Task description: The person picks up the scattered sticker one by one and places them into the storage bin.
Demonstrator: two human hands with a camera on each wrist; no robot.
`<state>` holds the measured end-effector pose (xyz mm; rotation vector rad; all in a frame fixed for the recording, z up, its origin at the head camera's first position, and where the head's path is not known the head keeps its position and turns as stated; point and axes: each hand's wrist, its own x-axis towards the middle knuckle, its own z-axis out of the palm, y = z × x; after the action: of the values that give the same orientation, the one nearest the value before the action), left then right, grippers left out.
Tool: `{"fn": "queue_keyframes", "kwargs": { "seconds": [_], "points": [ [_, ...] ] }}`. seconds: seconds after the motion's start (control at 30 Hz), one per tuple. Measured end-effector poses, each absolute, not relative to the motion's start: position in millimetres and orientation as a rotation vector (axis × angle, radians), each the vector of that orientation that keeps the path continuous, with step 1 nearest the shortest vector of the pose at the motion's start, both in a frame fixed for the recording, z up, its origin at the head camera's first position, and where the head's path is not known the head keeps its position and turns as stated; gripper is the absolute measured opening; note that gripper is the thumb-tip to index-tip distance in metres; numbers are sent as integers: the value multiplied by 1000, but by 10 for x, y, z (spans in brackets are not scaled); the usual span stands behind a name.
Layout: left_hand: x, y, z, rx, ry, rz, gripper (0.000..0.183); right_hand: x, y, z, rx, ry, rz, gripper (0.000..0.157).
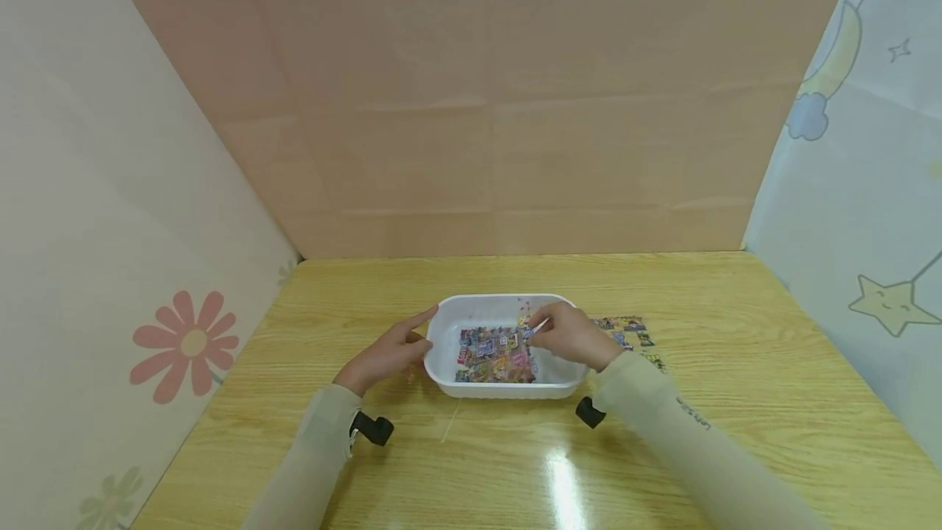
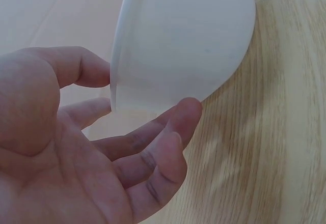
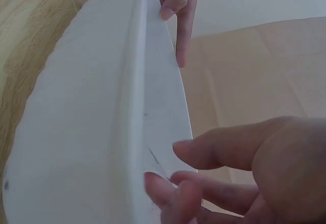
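A white plastic basin (image 1: 471, 390) with a rounded rim stands on the wooden table. Inside lies a patch of colourful flat printed pieces (image 1: 493, 358), too small to tell their kind. At the basin's left end my left hand (image 1: 386, 358) holds the rim; in the left wrist view its thumb touches the edge and its fingers bend under the basin wall (image 2: 183, 46). Over the basin's right part, my right hand (image 1: 570, 334) pinches a small whitish-blue flat piece (image 1: 540, 326). The right wrist view shows its thumb and fingers inside the rim, the piece mostly hidden.
More printed pieces (image 1: 625, 334) lie on the table (image 1: 736, 366) right of the basin, partly behind my right hand. A thin pale strip (image 1: 450, 420) lies in front of the basin. A brown paper backdrop (image 1: 486, 105) and patterned side panels (image 1: 110, 211) enclose the table.
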<state>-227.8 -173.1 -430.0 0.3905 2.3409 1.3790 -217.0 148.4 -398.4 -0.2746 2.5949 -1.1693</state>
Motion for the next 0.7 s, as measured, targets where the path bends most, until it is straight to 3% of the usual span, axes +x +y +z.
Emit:
{"fn": "queue_keyframes", "kwargs": {
  "seconds": [0.7],
  "points": [
    [-2248, -1725, -4252, 386, 2356, 1360, 62, -2107, 1351, -4029, -244, 2567, -1098, 34]
  ]
}}
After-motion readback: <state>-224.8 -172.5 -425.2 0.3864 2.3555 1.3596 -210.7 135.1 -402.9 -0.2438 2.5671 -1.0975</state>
